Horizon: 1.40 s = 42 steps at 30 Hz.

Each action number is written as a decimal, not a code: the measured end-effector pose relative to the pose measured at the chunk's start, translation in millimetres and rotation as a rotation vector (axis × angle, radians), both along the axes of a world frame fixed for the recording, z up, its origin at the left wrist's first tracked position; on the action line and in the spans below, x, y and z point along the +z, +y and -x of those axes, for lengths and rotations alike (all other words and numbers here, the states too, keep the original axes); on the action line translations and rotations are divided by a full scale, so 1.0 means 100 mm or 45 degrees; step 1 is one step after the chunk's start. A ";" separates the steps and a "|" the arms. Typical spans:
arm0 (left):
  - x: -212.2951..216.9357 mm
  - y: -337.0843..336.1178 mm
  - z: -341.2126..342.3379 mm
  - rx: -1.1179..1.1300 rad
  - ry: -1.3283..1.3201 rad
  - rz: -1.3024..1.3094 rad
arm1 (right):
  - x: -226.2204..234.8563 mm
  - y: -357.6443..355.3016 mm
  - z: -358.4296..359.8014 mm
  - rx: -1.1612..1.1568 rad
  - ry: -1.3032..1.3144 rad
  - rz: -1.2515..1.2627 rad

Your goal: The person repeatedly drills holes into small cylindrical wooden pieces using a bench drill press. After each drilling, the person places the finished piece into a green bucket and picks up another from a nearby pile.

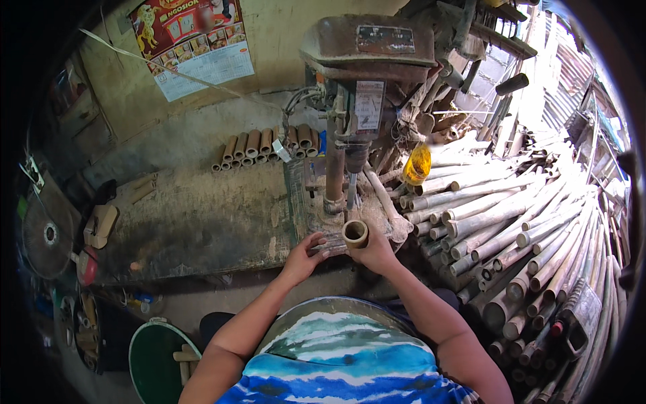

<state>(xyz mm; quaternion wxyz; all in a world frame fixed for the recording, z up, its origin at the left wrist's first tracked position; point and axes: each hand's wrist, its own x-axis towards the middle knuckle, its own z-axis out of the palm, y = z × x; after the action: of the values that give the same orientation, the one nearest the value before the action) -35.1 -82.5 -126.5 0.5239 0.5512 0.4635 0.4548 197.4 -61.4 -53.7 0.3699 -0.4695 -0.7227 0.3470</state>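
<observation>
My right hand (375,254) is wrapped round a short bamboo tube (355,233), held upright with its hollow end facing up. The tube is at the front edge of a drill press base, just nearer than the press's bit (352,190). To the left of the tube, my left hand (304,258) has its fingers stretched out and apart by the base's edge, with nothing in them. Above both hands stands the dusty drill press (367,57), its column (334,161) rising behind the tube.
Short bamboo tubes (253,143) are stacked at the back of the dusty workbench (202,222). A large pile of long bamboo poles (498,222) fills the right side. A yellow bottle (416,165) hangs near it. At left are a fan (50,232) and a green bin (151,363).
</observation>
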 end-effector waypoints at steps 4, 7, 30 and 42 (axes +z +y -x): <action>-0.10 -0.14 -0.06 -0.014 -0.072 0.018 | 0.21 -0.31 -0.08 0.082 0.021 -0.243; -0.06 -0.21 -0.10 -0.054 -0.089 0.063 | 0.34 -0.45 -0.07 0.150 0.119 -0.383; 0.25 -0.22 -0.20 0.171 -0.960 -0.025 | 0.35 -0.54 -0.39 0.153 0.061 -0.030; 0.66 0.14 -0.71 0.162 0.166 -0.030 | -0.33 0.15 0.04 0.012 -0.123 -0.051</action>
<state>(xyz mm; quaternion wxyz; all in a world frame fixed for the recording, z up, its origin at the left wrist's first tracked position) 35.8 -68.8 -60.1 0.4560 0.5553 0.5254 0.4557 193.8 -46.5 -86.5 0.3423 -0.4747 -0.7488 0.3110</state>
